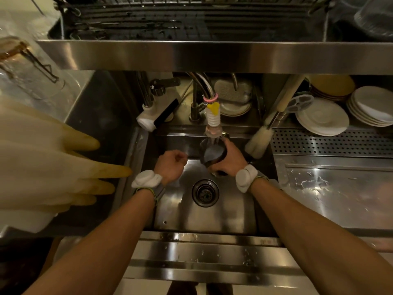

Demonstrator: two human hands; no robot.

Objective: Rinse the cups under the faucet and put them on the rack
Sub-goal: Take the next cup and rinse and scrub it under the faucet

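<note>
Right hand [228,159] clamped round dark cup [212,153], cup tilted under faucet [212,119] stream, near sink [223,216] back edge. Left hand [170,165] fisted, empty.

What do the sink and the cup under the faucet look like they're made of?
The sink looks like brushed stainless steel: grey sheen, streaky reflections. The cup in the right hand is dark and glossy, probably glazed ceramic; dark glass or plastic is possible.

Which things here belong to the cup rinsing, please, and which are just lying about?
In the job: cup, faucet, rack, right hand.
Lying about: plates, brush, glove, jar.
</note>
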